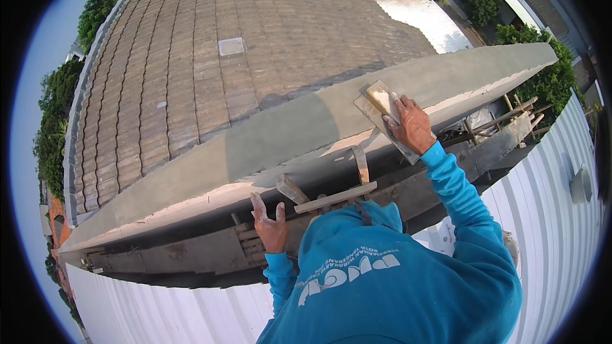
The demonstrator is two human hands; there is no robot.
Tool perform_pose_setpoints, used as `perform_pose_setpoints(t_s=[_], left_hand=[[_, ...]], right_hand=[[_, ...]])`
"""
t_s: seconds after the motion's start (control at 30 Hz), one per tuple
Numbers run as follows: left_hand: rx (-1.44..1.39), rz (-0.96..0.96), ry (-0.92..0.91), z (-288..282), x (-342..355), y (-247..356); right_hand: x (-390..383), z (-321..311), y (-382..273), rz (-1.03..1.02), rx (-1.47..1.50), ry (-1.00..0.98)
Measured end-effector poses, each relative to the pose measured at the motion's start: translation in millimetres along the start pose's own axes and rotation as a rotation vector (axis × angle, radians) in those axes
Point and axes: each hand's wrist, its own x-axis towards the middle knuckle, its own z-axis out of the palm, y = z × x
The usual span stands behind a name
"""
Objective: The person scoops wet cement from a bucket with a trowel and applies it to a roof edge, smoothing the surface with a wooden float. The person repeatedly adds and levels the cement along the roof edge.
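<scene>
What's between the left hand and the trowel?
Head view: wooden braces under the smooth cement ledge; left hand grips its edge, right hand holds the trowel.

A long grey plastered wall top (280,134) runs slantwise below the tiled roof (210,57), its surface smooth, with a darker, damp-looking patch near the middle. Toward the wall top's upper end a flat wooden float (382,118) lies pressed on it. Along the wall top's near edge, pale rough mortar shows, and wooden battens (335,197) jut out just beneath that edge.
</scene>
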Motion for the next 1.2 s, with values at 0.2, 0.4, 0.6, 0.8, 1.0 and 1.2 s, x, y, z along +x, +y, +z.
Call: perform_pose_setpoints(t_s=[0.2, 0.4, 0.6, 0.8, 1.0, 1.2], left_hand=[[-0.089, -0.299, 0.055, -10.4, -10.1, -49.9], [-0.860, -0.421, -0.164, 26.4, 31.3, -22.5], [-1.284, -0.460, -0.225, 34.7, 51.2, -1.5], [-1.261, -0.469, -0.202, 42.6, 58.2, -1.2], [-1.306, -0.463, -0.143, 38.3, 60.5, -1.2], [-1.320, -0.486, -0.144, 41.8, 67.6, -0.5]], right_hand=[[34.7, -7.1, 161.4, 0.392, -0.202, 0.231], [29.5, 3.9, 45.5, 0.114, -0.076, 0.150], [2.1, -20.1, 98.0, 0.293, -0.112, 0.104], [43.6, 2.3, 112.2, 0.287, -0.100, 0.239], [16.8, -15.2, 60.0, 0.189, -0.011, 0.116], [62.3, -3.8, 163.8, 0.362, -0.147, 0.236]])
